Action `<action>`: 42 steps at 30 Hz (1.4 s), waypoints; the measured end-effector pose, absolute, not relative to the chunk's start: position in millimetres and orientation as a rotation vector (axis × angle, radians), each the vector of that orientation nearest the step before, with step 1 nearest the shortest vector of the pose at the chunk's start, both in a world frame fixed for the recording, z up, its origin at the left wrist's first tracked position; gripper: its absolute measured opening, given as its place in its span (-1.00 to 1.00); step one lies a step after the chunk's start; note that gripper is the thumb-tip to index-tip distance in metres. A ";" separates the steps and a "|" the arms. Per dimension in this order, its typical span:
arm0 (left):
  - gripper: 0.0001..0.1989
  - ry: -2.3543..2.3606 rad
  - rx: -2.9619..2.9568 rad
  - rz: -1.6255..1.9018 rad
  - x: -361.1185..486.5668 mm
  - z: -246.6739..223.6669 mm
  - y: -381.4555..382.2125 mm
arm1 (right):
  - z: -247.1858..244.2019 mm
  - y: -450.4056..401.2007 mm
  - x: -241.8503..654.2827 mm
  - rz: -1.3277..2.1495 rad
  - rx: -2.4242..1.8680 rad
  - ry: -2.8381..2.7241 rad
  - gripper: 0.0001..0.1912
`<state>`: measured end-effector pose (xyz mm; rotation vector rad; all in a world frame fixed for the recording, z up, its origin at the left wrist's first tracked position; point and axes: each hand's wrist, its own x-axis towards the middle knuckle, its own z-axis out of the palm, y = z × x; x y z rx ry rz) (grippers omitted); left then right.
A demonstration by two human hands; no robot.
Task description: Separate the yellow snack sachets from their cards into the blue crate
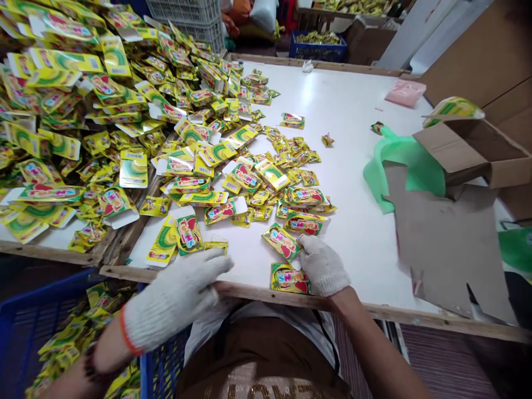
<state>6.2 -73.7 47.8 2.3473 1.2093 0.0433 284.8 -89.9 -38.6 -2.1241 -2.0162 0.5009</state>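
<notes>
My left hand, in a white knit glove with an orange cuff, hovers by the table's front edge, fingers spread and holding nothing. My right hand, also gloved, pinches the right end of a small yellow-green box near the front edge. Another box lies flat just below it, partly covered by the glove. Two more boxes rest just beyond the right hand. Left of centre, a box with an open flap lies beside a yellow one.
A large heap of boxes and small packets covers the left side. Blue crates of packets stand below the front edge. On the right are a green scoop, torn cardboard and an open carton. A wooden rim borders the table.
</notes>
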 end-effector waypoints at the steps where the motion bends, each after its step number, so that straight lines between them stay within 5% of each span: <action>1: -0.70 1.128 2.383 0.127 24.0 47.4 -70.5 | -34.4 -87.7 286.4 0.470 -2.085 -2.075 -0.76; 7: -0.67 0.881 2.281 0.316 96.0 38.9 -56.7 | 7.5 -96.0 288.8 0.471 -1.559 -2.281 -0.73; 12: -0.69 1.003 1.577 0.473 98.5 7.1 -77.1 | -1.4 -128.0 278.1 0.382 -1.589 -1.555 -0.78; 18: -0.61 1.010 1.099 0.561 94.3 -20.1 -112.9 | -33.3 -166.2 253.4 1.021 -1.672 -0.986 -0.77; 26: -0.87 1.017 1.346 0.270 63.1 -16.7 -129.2 | -27.0 -180.8 256.3 1.334 -1.714 -1.231 -0.87; 30: -0.77 0.943 1.078 0.302 65.3 -15.9 -132.7 | -18.3 -173.5 254.8 1.485 -1.601 -1.158 -0.68; 42: -0.67 0.889 1.011 0.283 66.2 -14.5 -135.6 | -0.4 -169.9 253.3 1.500 -1.702 -1.401 -0.79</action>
